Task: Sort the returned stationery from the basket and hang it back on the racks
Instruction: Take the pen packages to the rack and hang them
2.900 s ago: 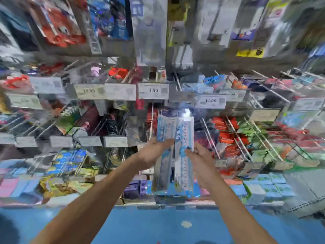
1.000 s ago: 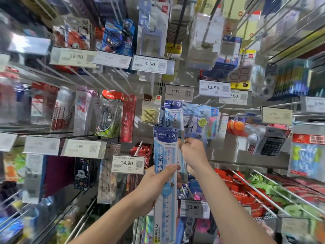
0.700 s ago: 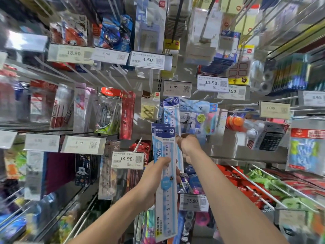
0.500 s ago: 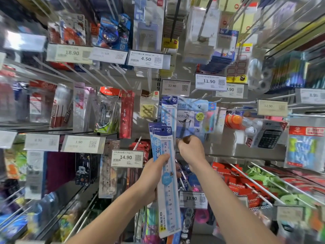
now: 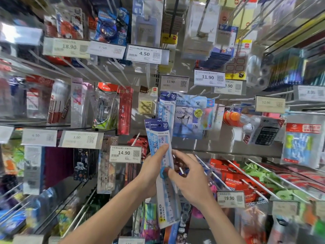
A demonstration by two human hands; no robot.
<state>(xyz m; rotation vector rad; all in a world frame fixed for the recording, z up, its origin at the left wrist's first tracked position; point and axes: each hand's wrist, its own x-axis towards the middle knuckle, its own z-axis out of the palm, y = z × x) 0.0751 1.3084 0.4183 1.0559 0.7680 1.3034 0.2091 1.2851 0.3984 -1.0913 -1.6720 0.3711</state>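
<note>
My left hand [image 5: 152,171] grips two packaged 20 cm rulers [image 5: 162,166] in light blue sleeves, held upright in front of the rack. My right hand [image 5: 189,178] is at their right edge, thumb and fingers pinching the pack near its middle. A third ruler of the same kind [image 5: 167,107] hangs on a hook just above and behind them, below the 12.90 tag [image 5: 174,83]. No basket is in view.
Pegboard racks fill the view, with long metal hooks [image 5: 233,171] jutting out at the right and price tags such as 14.90 [image 5: 125,154] and 19.90 [image 5: 230,199]. ID card holders [image 5: 189,118] hang right of the rulers, a calculator [image 5: 265,133] farther right.
My right hand hung one ruler on the hook, then dropped from that ruler down to the pack in my left hand. The left hand's rulers tilted slightly.
</note>
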